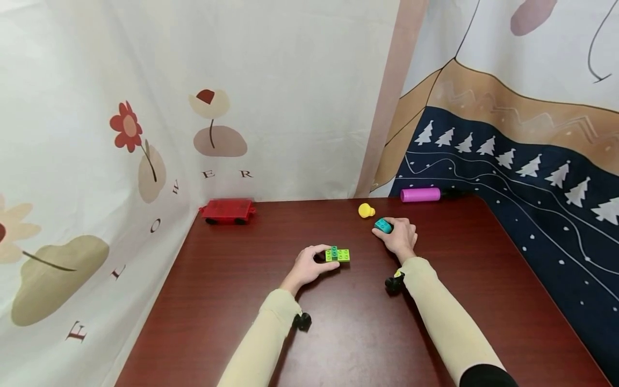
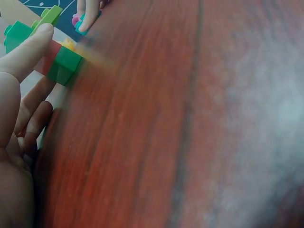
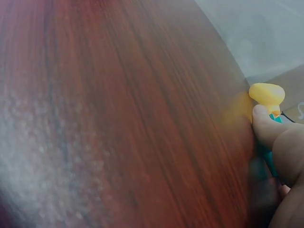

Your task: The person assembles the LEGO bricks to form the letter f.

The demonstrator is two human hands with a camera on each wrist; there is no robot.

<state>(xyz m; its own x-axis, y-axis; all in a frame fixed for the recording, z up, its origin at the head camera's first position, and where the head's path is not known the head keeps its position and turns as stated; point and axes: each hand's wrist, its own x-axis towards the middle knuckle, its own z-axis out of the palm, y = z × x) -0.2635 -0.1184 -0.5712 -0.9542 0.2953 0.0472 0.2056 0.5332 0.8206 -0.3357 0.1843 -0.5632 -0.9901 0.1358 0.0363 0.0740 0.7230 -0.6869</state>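
Observation:
In the head view my left hand [image 1: 308,266] pinches a small stack of toy building bricks [image 1: 343,255] between thumb and fingers, just over the table's middle. The left wrist view shows lime, red and green bricks [image 2: 65,65] in that stack, with the thumb on its side. Farther back and to the right, my right hand [image 1: 401,236] grips a teal toy brick [image 1: 383,225] at the table top. Most of that brick is hidden by the thumb in the right wrist view. A yellow rounded toy [image 1: 365,210] lies just beyond it, apart from the fingers.
A red toy wagon [image 1: 227,211] with black wheels stands at the back left corner. At the back right edge lies a purple cylinder [image 1: 420,195] with a dark end. Printed cloth [image 1: 300,107] hangs behind the dark red wooden table [image 1: 217,322].

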